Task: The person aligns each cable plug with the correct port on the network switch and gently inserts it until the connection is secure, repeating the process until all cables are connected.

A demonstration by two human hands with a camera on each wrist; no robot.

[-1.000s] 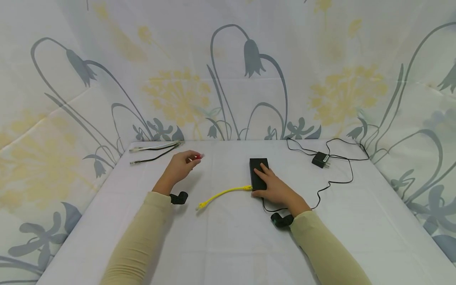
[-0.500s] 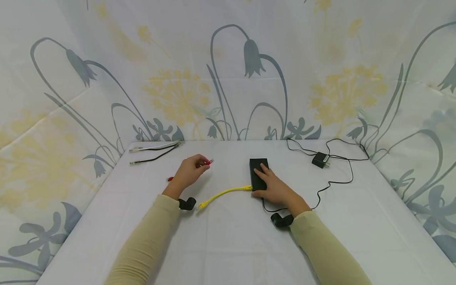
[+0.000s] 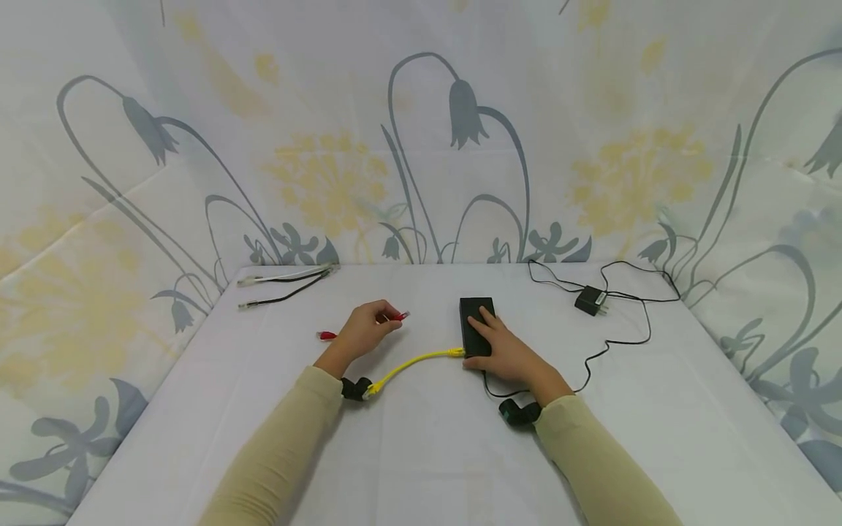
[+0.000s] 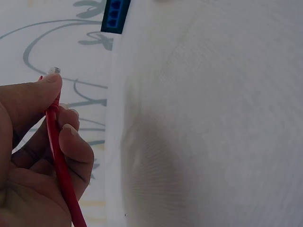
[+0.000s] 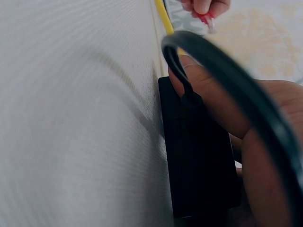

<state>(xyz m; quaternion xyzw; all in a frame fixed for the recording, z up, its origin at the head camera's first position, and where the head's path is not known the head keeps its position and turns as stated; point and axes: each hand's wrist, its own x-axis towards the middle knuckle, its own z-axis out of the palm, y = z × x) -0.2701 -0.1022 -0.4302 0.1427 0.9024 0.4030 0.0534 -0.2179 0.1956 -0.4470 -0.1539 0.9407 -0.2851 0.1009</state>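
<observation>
My left hand (image 3: 362,330) pinches a red network cable (image 4: 60,161) just behind its clear plug (image 4: 55,71). The cable's other red end (image 3: 326,336) shows left of the wrist. To the right, my right hand (image 3: 506,354) rests on a black network switch (image 3: 472,327), fingers spread over its top and the thumb at its near left corner. Blue ports (image 4: 113,15) on the switch are visible in the left wrist view. From the near end of its left side a yellow network cable (image 3: 416,360) curves out, its free plug lying near the left wrist.
Several short black and white cables (image 3: 286,298) lie at the table's back left. A black power adapter (image 3: 590,299) sits at the back right with its thin cord looping around. That cord runs toward the near end of the switch. A floral curtain (image 3: 421,131) stands behind.
My left hand has moved right and toward me with the red cable, bringing its plug closer to the switch. The cable's other end has come into sight. My right hand stays on the switch.
</observation>
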